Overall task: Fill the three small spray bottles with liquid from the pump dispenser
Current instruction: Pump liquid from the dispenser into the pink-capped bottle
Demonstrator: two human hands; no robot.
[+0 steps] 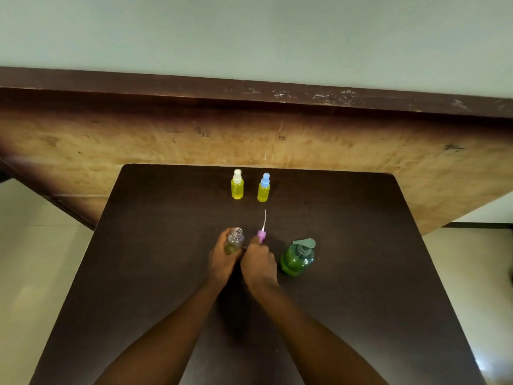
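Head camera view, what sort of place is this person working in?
Likely a plain indoor room, perhaps a home or office: a dark table stands on a pale tiled floor, with a worn wooden panel and a bare light wall beyond it.

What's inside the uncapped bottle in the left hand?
The uncapped bottle shows a little greenish liquid low down; above that it looks empty. The left hand covers its base, so the exact level is hidden.
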